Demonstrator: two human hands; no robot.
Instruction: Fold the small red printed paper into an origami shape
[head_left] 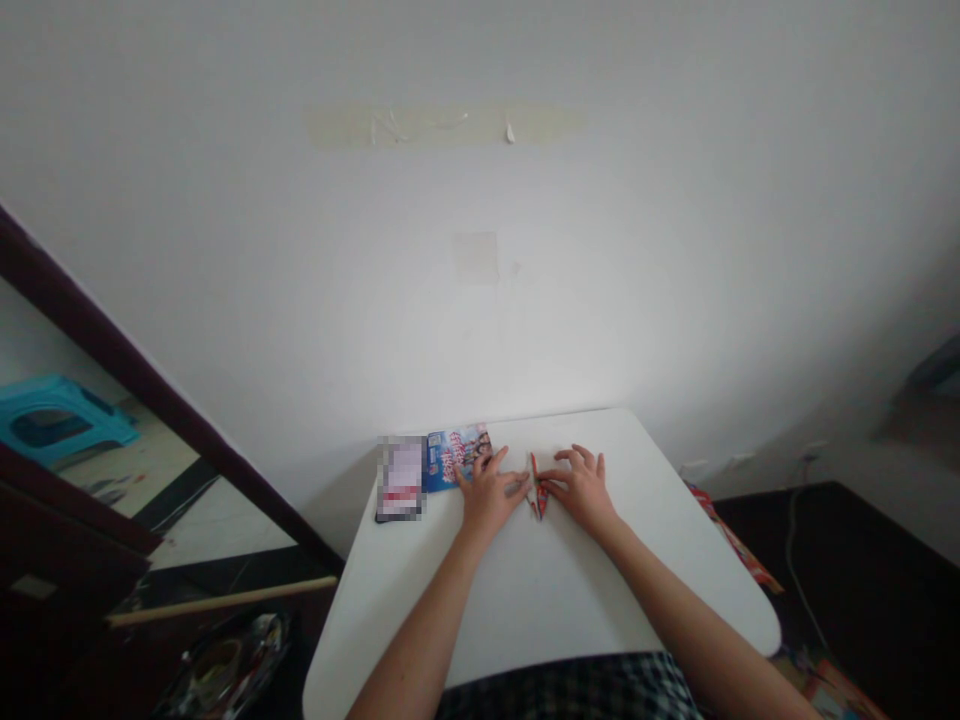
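A small piece of folded paper (541,498), red and white, stands narrow and pointed on the white table (555,590). My left hand (489,497) has its thumb and index finger at the paper's left side, with the other fingers spread. From the right, my right hand (589,488) pinches the paper's other side between its fingertips, its remaining fingers raised. Behind my left hand lies a blue printed leaflet (442,465), partly covered by the fingers. Beside the leaflet is a phone-like dark-edged object (401,482) whose surface is blurred out.
A white wall (570,330) rises right behind the table. On the left are a dark door frame (150,340), a blue plastic stool (67,415) and a bag-lined bin (225,665). A cable (793,530) hangs at the right.
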